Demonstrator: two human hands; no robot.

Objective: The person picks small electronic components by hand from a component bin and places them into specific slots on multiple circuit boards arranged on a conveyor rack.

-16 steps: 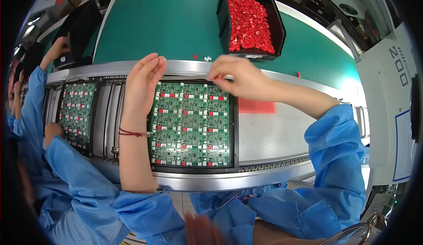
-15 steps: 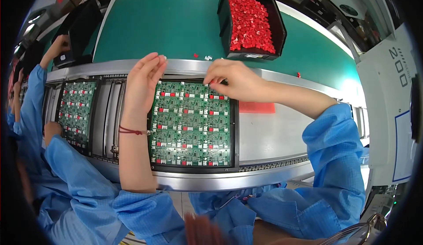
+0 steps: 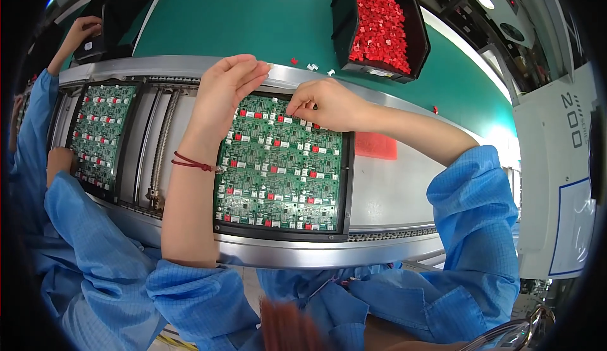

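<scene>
A panel of green circuit boards (image 3: 253, 180) lies in a black frame (image 3: 349, 187) in front of me, with rows of small red and white connectors on it. My right hand (image 3: 332, 103) is over the panel's far edge, thumb and finger pinched down at the top row. Whatever sits between those fingertips is hidden. My left hand (image 3: 232, 89) hovers above the far left corner, fingers drawn together toward the metal rail. Something small and pale may show at its tips, too small to name.
A black bin (image 3: 344, 32) of red connectors (image 3: 379, 32) stands on the green work surface (image 3: 253, 16). A few loose pieces (image 3: 312, 67) lie before it. A red pad (image 3: 376, 145) is right of the panel. At left, a co-worker's hand (image 3: 61, 160) touches another board panel (image 3: 101, 133).
My right hand has shifted left along the panel's top row. My left hand has moved right and away from me. The whole view has tilted slightly.
</scene>
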